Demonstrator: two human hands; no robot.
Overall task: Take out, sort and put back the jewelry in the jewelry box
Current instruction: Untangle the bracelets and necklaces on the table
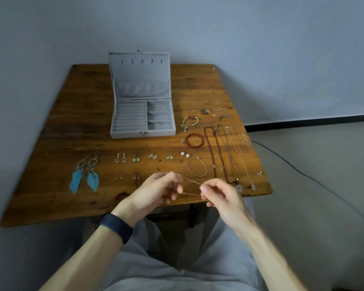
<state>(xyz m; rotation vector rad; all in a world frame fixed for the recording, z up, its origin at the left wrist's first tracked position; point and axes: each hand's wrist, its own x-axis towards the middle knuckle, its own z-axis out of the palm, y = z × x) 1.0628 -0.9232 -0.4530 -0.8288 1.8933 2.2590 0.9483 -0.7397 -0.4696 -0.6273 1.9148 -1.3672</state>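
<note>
The table [82, 114] is worn brown wood, its grain and knots showing under a dull sheen. The jewelry box [130, 134] is covered and lined in matt grey velvety cloth, with a small brassy metal clasp [143, 132] on its near wall. At the left, the feather earrings [85, 177] look soft, matt turquoise on silvery metal. The bead bracelet [194, 140] is glossy red, the pearl studs [185, 154] smooth and shiny, the fine chain [190, 181] thin pale metal, the wristband [116, 226] dark and matt

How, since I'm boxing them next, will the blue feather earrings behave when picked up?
Probably very light: the blue feather earrings are mostly thin feather. The feathers would likely flop and swing below the metal hooks. Lying flat on the table, they seem unlikely to roll.
</note>
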